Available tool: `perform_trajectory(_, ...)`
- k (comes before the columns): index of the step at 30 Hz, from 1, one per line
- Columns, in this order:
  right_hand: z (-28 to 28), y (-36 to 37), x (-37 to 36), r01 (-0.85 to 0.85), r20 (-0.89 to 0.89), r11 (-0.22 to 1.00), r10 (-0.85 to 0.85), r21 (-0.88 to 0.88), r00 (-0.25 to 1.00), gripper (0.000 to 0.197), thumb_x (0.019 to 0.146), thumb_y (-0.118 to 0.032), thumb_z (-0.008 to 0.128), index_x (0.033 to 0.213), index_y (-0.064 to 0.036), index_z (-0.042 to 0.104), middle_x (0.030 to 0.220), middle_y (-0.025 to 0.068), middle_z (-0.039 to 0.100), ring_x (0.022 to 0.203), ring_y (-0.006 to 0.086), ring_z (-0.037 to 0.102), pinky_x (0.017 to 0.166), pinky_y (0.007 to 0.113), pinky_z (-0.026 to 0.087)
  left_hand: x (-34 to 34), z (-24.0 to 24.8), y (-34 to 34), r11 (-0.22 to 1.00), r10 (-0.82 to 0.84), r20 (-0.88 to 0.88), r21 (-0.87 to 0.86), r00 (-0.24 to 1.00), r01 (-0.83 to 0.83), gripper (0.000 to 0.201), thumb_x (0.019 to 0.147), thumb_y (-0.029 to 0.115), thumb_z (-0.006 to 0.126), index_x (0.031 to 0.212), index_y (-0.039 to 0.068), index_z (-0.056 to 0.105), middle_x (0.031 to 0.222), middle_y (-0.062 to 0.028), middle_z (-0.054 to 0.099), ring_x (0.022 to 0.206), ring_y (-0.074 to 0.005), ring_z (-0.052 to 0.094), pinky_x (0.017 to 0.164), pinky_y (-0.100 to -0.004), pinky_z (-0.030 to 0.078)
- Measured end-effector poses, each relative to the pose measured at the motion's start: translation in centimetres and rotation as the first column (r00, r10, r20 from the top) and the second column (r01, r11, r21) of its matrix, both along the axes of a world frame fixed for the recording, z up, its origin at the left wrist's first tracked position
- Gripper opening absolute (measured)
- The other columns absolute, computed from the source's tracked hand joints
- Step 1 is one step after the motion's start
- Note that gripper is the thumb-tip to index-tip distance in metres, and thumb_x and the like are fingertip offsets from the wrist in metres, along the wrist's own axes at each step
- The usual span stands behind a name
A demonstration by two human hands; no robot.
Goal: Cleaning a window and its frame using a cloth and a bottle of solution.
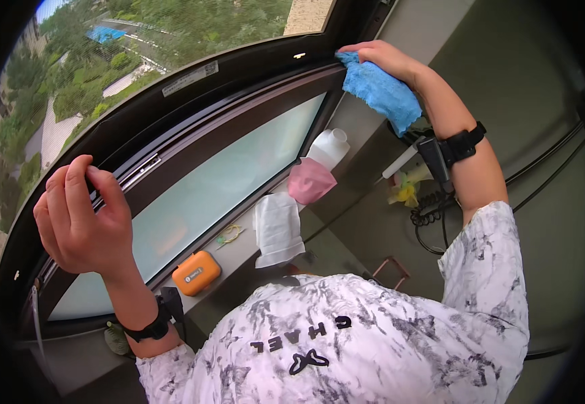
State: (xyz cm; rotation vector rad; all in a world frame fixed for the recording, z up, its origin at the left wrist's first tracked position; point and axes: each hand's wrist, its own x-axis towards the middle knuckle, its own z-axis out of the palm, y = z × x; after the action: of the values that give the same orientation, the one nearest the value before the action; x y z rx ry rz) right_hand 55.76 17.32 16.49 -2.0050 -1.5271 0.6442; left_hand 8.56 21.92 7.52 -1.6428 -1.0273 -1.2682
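- L hand (83, 215): over the near-L part of the dark window frame (238, 95), back of hand up; fingers loosely curled, thumb set apart from index w/ a gap btwn the 2; nothing seen in its grasp. Palm side is hidden, so can't really tell if the fingertips touch the frame.
- R hand (390, 60): reached out to the far R end of the frame; fingers bent & closed on a blue cloth (383, 94).
- Blue cloth: at the frame's far R corner, top edge under the fingers, rest hanging below the hand, crumpled.
- Frosted pane (218, 182): lower part of window, btwn the 2 arms; clear glass above it gives onto trees (215, 27) & a pale path (60, 124).
- Sill (238, 254), just below pane, L to R: orange case (197, 273), small yellow-green item (230, 234) (too small to ID), white sheet (279, 229) draped over sill edge, pink cloth (311, 180), white bottle (329, 147) just beside it.
- Both wrists: black straps w/ a dark device, L strap (151, 328) & R strap (464, 145).
- Below R forearm: yellow item (407, 193) & black coiled cord (427, 214).
- Person wears a white shirt (346, 316) w/ grey mottling.
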Motion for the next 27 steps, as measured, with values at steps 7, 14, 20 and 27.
perform_trajectory(7,0.4,-3.4,-2.0,-0.076,0.479,0.980,-0.022,0.184,0.878,0.054,0.085,-0.021,0.047,0.135,-0.0134,0.065,0.096,0.0080,0.072,0.083,0.0182,0.066,0.081,0.031,0.052,-0.4,0.0,0.0,1.000,-0.003,-0.028,0.022,1.000,0.004,0.011,0.081,0.006,0.070,0.086,0.014,0.075,0.085,0.0019,0.071,0.073,-0.0153,0.062,0.067,-0.0278,0.052)
perform_trajectory(14,-1.2,-2.2,-4.0,0.070,0.817,0.975,-0.214,0.210,0.536,0.052,0.087,-0.028,0.049,0.136,-0.0203,0.063,0.109,0.0196,0.071,0.098,0.0378,0.067,0.087,0.045,0.053,-0.6,-0.2,0.1,0.999,-0.012,-0.044,0.040,0.999,0.014,0.012,0.081,0.004,0.070,0.085,0.013,0.076,0.082,0.0011,0.071,0.073,-0.0164,0.064,0.067,-0.0281,0.053)
perform_trajectory(20,-3.7,-1.0,-2.3,0.073,0.716,0.964,-0.240,0.257,0.655,0.052,0.088,-0.026,0.049,0.137,-0.0163,0.062,0.112,0.0199,0.071,0.098,0.0359,0.069,0.088,0.042,0.054,-1.2,-0.1,0.3,0.995,-0.039,-0.069,0.086,0.997,0.045,0.013,0.080,0.001,0.070,0.085,0.011,0.076,0.081,-0.0005,0.072,0.073,-0.0171,0.064,0.066,-0.0281,0.053)
perform_trajectory(27,-1.7,0.6,-0.5,0.050,0.075,0.988,-0.062,0.149,0.995,0.052,0.088,-0.018,0.050,0.136,0.0007,0.061,0.103,0.0100,0.070,0.088,0.0154,0.066,0.081,0.030,0.054,-0.7,-0.2,0.5,0.997,-0.036,-0.088,0.067,0.995,0.042,0.012,0.080,0.002,0.071,0.085,0.012,0.076,0.081,0.0007,0.072,0.071,-0.0156,0.064,0.065,-0.0275,0.052)
